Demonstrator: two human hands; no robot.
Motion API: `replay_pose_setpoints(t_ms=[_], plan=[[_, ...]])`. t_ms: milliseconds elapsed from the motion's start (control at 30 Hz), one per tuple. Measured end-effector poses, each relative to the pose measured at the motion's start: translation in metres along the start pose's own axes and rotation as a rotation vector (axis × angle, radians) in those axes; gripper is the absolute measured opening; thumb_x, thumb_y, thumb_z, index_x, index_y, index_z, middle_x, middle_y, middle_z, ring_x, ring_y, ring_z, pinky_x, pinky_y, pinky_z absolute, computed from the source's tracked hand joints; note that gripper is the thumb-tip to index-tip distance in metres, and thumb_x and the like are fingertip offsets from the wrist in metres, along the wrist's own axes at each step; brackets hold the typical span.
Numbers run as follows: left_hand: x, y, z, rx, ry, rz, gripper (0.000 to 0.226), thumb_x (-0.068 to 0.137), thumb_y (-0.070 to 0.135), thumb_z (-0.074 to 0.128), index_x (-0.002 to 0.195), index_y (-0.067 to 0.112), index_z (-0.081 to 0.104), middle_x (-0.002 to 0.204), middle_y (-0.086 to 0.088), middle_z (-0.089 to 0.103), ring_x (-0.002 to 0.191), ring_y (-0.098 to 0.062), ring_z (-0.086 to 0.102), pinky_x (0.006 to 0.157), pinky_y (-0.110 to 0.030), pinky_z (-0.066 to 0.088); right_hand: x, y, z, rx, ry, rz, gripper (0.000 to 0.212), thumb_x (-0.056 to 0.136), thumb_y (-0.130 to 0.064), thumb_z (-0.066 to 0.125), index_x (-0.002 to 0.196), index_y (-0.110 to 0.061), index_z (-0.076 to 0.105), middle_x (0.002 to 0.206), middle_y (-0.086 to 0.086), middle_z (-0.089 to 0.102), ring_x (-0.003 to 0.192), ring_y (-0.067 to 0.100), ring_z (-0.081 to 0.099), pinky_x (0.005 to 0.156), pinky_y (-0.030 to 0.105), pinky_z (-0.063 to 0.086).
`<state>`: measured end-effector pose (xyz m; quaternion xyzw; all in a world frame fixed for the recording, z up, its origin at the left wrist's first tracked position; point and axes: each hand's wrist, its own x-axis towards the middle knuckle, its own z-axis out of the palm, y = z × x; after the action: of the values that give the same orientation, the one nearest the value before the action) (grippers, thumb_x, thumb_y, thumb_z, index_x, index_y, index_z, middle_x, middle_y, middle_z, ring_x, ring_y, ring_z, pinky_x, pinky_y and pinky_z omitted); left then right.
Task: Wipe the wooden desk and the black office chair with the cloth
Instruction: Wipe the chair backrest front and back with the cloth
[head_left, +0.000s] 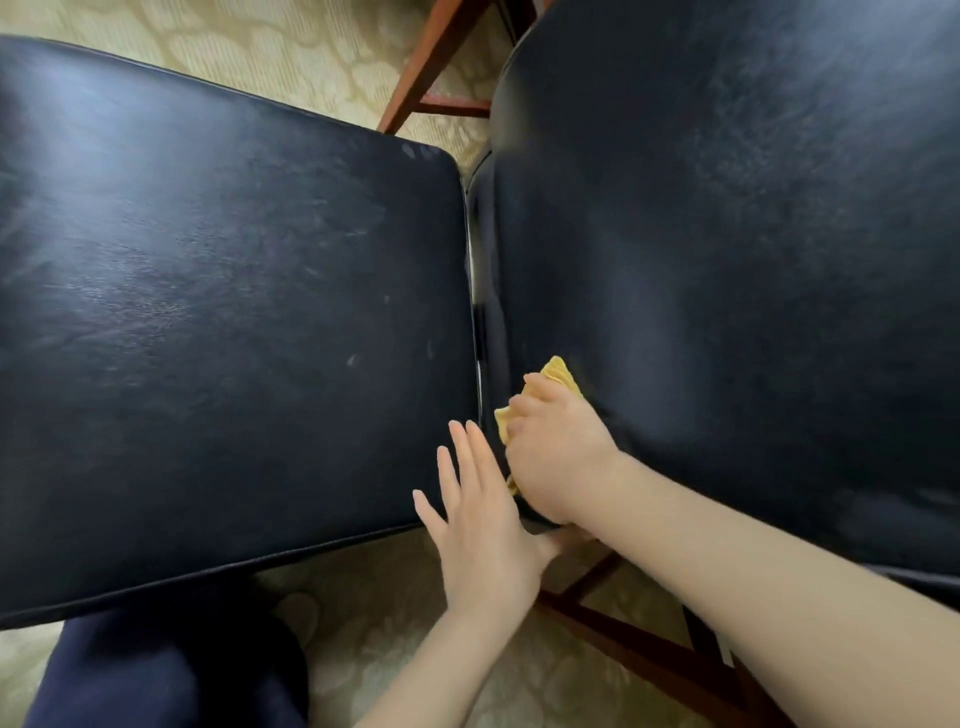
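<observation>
Dark-clothed knee (156, 670) at bottom left, cut by frame edge. Left hand (483, 530) flat on near corner of black chair seat (208, 312), fingers straight and spread; thumb tip hidden under right forearm. Right hand (556, 452) curled round yellow cloth (558, 371), pressing it at crease between seat and backrest (727, 234); cloth mostly covered, only corners show. Backrest cut at right edge. Beyond, red-brown wooden legs (426, 67), patterned carpet (285, 52).
</observation>
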<state>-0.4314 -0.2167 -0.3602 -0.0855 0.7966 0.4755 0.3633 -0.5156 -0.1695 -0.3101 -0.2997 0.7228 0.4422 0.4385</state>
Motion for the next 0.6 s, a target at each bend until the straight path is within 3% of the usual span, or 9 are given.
replay_pose_setpoints(t_ms=[100,267,367,500,600], plan=[[-0.003,-0.001,0.007,-0.042,0.038,-0.01,0.114,0.083,0.053,0.062,0.147,0.014,-0.025,0.156,0.0,-0.028,0.145,-0.02,-0.019,0.115,-0.052,-0.004,-0.037,0.0,0.011,0.132,0.09,0.025,0.043,0.095,-0.039,0.048,0.136,-0.025,0.05,0.149,0.0,0.036,0.142,0.025,0.019,0.118,0.045,0.001],[-0.01,-0.001,0.013,-0.08,0.035,-0.014,0.124,0.07,0.075,0.055,0.15,0.015,-0.017,0.159,0.0,-0.02,0.147,-0.022,-0.011,0.115,-0.055,0.001,-0.103,0.026,0.017,0.205,0.154,0.053,0.053,0.094,-0.026,0.051,0.142,-0.037,0.035,0.157,-0.009,0.015,0.147,0.017,0.0,0.117,0.04,-0.006],[-0.009,0.001,0.009,-0.041,0.049,0.029,0.125,0.068,0.077,0.053,0.15,0.015,-0.017,0.159,-0.001,-0.019,0.147,-0.023,-0.012,0.115,-0.055,0.001,-0.124,0.049,0.016,0.222,0.345,0.047,0.058,0.078,-0.011,0.065,0.128,-0.037,0.054,0.149,-0.009,0.038,0.143,0.02,0.024,0.115,0.036,0.007],[-0.009,0.005,0.006,-0.032,0.047,0.055,0.122,0.071,0.075,0.054,0.15,0.013,-0.016,0.159,-0.002,-0.019,0.147,-0.024,-0.013,0.115,-0.054,-0.001,-0.122,0.086,0.009,0.064,0.401,0.116,0.063,0.064,0.0,0.048,0.117,-0.028,0.066,0.134,-0.001,0.056,0.131,0.03,0.045,0.106,0.048,0.033],[-0.009,0.008,0.008,-0.071,0.048,0.027,0.123,0.07,0.076,0.053,0.15,0.012,-0.015,0.159,-0.003,-0.018,0.147,-0.024,-0.014,0.115,-0.054,-0.002,-0.102,0.108,-0.008,0.063,0.31,0.226,0.063,0.086,-0.007,0.046,0.14,-0.038,0.036,0.154,-0.011,0.023,0.146,0.02,0.006,0.116,0.038,0.005]])
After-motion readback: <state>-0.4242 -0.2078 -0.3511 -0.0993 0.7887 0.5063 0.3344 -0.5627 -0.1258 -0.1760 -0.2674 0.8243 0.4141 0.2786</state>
